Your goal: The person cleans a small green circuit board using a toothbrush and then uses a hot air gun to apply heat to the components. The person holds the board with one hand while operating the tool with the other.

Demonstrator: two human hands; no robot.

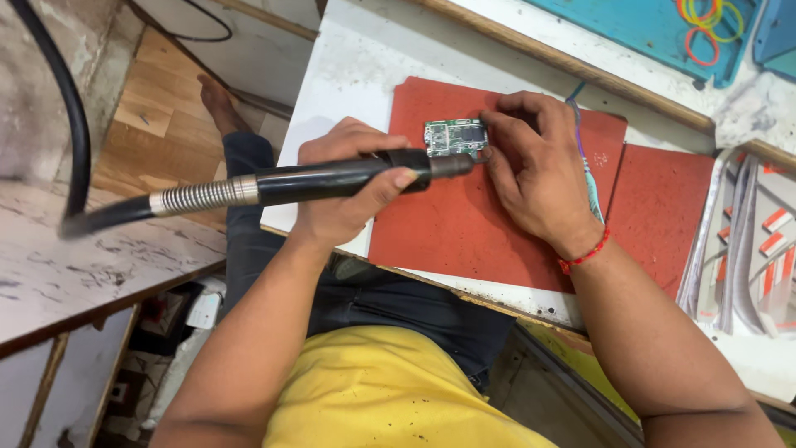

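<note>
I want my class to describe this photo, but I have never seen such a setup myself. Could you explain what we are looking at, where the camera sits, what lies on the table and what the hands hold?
The one picture comes from a camera worn on a person's head, looking down at their own bare hands. The left hand grips a black pen-shaped tool with a thick hose trailing away to the left. The right hand steadies a small green circuit board on a red mat covering a white table. The tool's tip points at the board's edge. Coloured rubber bands lie on a blue tray at the top.
</note>
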